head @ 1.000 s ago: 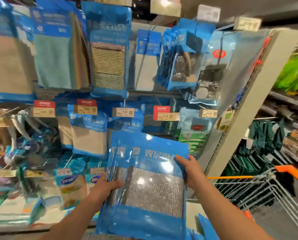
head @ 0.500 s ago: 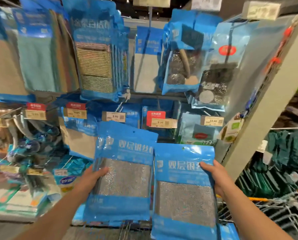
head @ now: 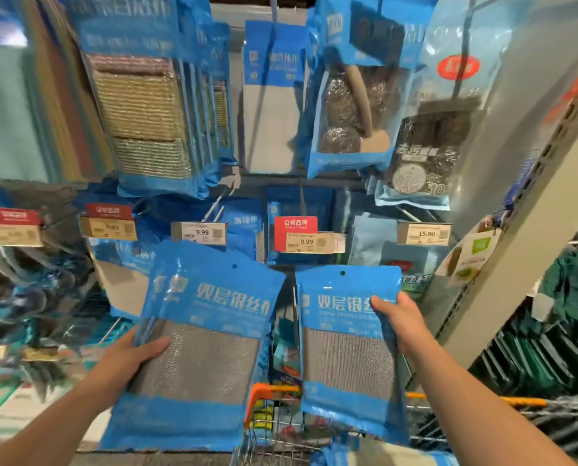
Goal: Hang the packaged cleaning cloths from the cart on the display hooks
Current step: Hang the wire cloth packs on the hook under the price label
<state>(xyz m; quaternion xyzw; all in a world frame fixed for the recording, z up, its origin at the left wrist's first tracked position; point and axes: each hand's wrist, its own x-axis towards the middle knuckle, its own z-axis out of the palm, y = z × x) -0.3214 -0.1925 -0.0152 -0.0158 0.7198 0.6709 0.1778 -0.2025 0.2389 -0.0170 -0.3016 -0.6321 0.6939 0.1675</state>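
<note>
My left hand [head: 131, 359] grips the left edge of a stack of blue cloth packs [head: 200, 348], thumb across the grey cloth window. My right hand [head: 398, 319] holds a single blue cloth pack [head: 348, 351] by its upper right edge. Both packs are upright in front of the display, side by side with a gap between them. Each has a small hang hole at the top. A display hook [head: 217, 208] with a 9.99 price tag [head: 199, 233] juts out just above the left stack. The cart [head: 280, 422] is below, between my arms.
Hanging packs of cloths and steel scourers [head: 351, 105] fill the rows above. A second 9.99 tag with a red label [head: 302, 235] sits above the gap. A grey shelf upright [head: 516, 203] runs diagonally on the right, with green goods [head: 566, 331] beyond it.
One second ago both hands held the packs together as one stack. They have split: the left keeps a stack, the right holds one pack, and both were raised closer to the hooks.
</note>
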